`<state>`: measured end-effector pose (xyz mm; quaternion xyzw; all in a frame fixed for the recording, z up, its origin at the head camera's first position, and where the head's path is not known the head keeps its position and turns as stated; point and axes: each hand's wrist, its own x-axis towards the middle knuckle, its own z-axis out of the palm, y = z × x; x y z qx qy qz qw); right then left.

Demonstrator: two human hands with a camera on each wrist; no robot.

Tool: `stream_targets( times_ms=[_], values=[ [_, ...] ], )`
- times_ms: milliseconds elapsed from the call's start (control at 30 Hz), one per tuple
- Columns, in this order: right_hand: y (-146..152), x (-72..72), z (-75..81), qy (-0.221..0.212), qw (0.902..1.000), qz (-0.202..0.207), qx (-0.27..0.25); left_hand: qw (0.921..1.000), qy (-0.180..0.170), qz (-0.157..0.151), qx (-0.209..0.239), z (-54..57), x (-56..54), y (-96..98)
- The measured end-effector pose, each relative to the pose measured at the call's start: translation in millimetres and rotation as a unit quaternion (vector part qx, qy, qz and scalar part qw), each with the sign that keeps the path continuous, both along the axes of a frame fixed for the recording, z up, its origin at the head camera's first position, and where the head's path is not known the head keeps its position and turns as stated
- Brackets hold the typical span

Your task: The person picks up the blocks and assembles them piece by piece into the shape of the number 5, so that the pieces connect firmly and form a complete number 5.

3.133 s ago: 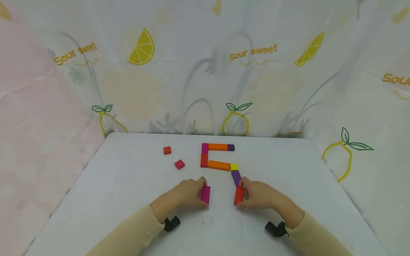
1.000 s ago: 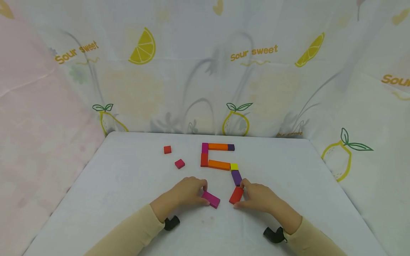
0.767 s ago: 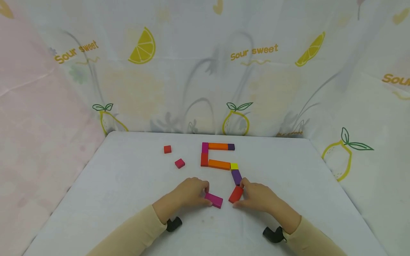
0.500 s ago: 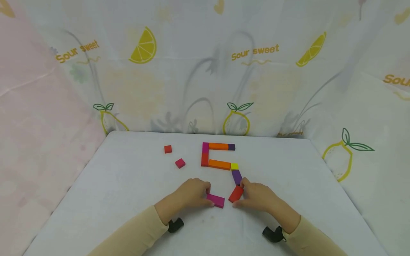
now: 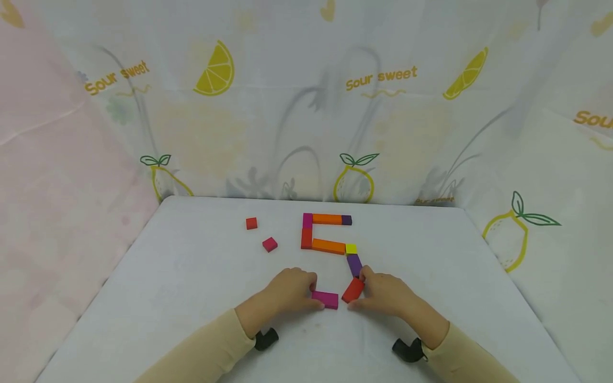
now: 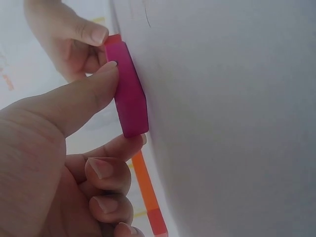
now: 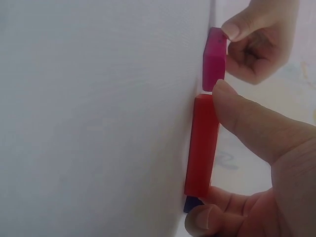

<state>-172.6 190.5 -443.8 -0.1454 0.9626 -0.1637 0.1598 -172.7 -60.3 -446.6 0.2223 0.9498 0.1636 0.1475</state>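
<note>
My left hand (image 5: 293,290) pinches a magenta block (image 5: 328,300) between thumb and index finger; the block lies nearly crosswise on the white table. My right hand (image 5: 390,295) holds a slanted red block (image 5: 353,290) by its two ends. A narrow gap parts the magenta block from the red one. The red block's far end meets a purple block (image 5: 354,265), above which sits a yellow block (image 5: 351,249). In the left wrist view the thumb presses on the side of the magenta block (image 6: 129,91). The right wrist view shows the thumb at the near end of the red block (image 7: 201,145).
Beyond the hands, two orange blocks (image 5: 328,246), a red block (image 5: 306,239), a magenta block (image 5: 307,220) and a dark purple one (image 5: 347,219) continue the line. A red cube (image 5: 251,223) and a crimson cube (image 5: 270,244) lie apart on the left. A printed curtain (image 5: 268,106) hangs behind the table.
The magenta block has turned from lengthwise to nearly crosswise and slid right with the left hand, towards the red block. The red block has tilted, its near end swinging left in the right hand.
</note>
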Motion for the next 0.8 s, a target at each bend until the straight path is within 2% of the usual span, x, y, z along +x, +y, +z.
stream_targets(
  times_ms=[333,800],
  values=[
    [-1.8,0.4,-0.4,0.002,1.0000,0.000,0.004,1.0000,0.007,-0.004,0.006,3.8,4.3,1.8],
    [-3.4,-1.2,-1.7,0.000,1.0000,-0.006,0.008,0.9998,0.012,-0.014,0.002,-1.5,1.5,1.7]
  ],
)
